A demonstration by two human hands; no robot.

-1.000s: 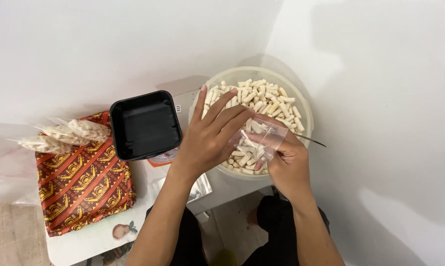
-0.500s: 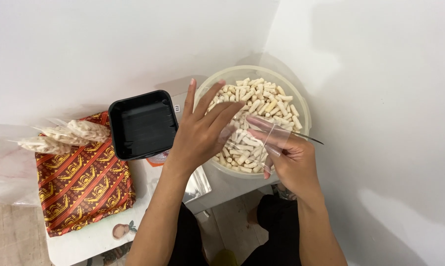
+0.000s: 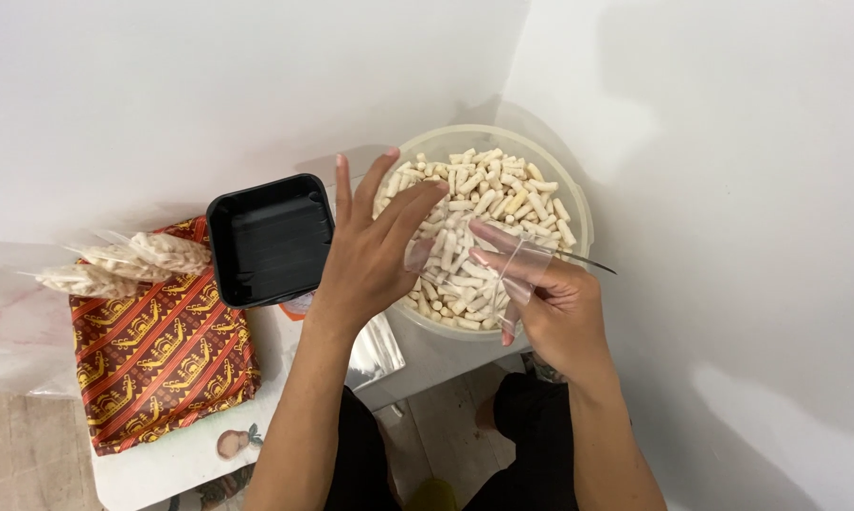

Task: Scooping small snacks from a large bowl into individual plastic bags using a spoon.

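At the far left, two filled clear packets (image 3: 129,263) of pale snack sticks lie on a red and orange patterned cloth (image 3: 162,355), their long axes running left to right. Next comes an empty black tray (image 3: 271,237), just beside the left hand (image 3: 370,251). That hand is spread flat, fingers splayed and grasping nothing, its fingertips over the near left rim of the round translucent tub (image 3: 573,203) heaped with pale snack sticks (image 3: 488,203). Further right, the right hand (image 3: 554,303) pinches a small clear plastic bag (image 3: 502,265) between thumb and fingers; the bag seems empty, though its transparency makes that hard to judge. The bag sits above the tub's near edge, its mouth towards the left hand, which is the nearer hand to the sticks.
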